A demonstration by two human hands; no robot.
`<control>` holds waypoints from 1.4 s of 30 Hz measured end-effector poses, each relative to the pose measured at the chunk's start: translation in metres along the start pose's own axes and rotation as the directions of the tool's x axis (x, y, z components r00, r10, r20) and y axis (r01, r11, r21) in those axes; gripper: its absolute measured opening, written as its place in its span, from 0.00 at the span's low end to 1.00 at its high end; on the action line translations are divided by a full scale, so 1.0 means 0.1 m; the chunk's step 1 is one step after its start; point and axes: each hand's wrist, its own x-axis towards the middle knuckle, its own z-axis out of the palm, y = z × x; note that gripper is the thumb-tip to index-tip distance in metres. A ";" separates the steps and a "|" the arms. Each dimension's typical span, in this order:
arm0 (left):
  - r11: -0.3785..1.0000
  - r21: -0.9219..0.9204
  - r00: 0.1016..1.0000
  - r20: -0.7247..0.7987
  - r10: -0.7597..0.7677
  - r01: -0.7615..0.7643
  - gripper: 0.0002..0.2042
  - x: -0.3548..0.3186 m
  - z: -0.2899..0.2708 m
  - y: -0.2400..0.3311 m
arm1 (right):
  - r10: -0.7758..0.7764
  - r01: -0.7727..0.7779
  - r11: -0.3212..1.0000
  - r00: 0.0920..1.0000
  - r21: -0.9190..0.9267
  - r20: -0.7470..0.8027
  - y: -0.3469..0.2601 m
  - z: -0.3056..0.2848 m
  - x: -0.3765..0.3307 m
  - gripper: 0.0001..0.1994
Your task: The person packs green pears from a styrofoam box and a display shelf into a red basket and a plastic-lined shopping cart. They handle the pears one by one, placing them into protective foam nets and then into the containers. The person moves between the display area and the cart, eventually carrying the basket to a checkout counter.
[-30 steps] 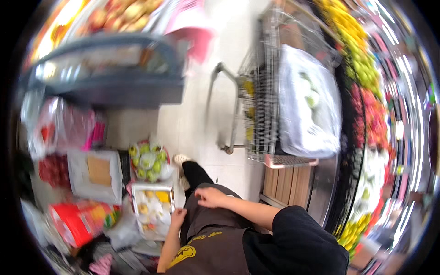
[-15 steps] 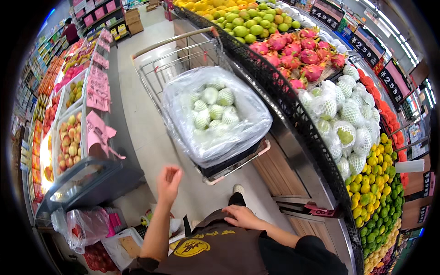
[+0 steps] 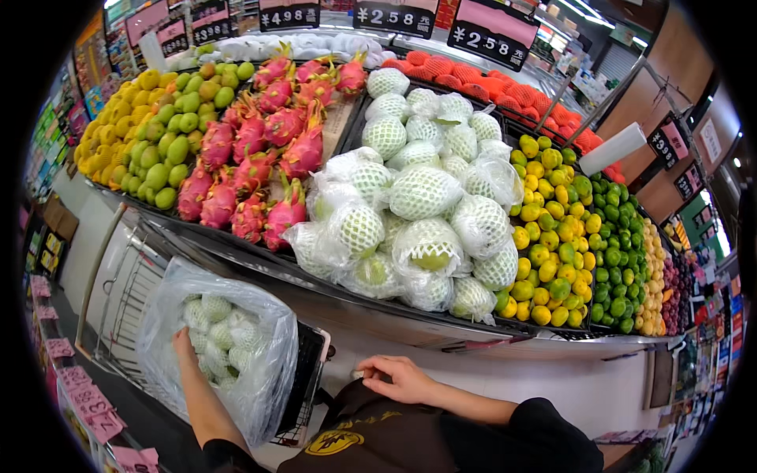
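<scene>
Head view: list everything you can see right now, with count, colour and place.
Clear plastic bag: one, in the cart, holding net-wrapped pale green fruit.
Shopping cart: one, metal, lower left.
Net-wrapped fruit pile: many, white and pale green, shelf centre.
Dragon fruit: many, pink, left of the pile.
Green and yellow fruit: many, shelf far left.
Citrus: many, yellow and green, right.
Price signs: several, black and pink, top.
Left hand: reaching into the bag.
Right hand: at the apron, fingers curled.

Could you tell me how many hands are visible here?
2: the left hand is inside the plastic bag in the cart; the right hand rests at the apron.
</scene>
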 end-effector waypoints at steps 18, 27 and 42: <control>0.805 0.555 0.976 0.066 0.209 -0.210 0.51 1.10 0.28 -0.13 | 0.206 -0.211 0.976 0.975 0.054 0.085 -0.38 0.64 0.99 0.12; 0.699 -0.697 0.952 0.296 0.082 0.157 0.34 0.04 -0.40 -0.05 | -0.022 -0.145 0.883 0.937 0.447 0.347 -0.56 1.35 2.03 0.22; 0.863 -0.256 0.848 0.203 0.489 -0.436 0.27 -0.65 -0.01 0.58 | -0.262 0.410 0.879 0.842 0.245 -0.472 -1.30 -0.79 2.07 0.38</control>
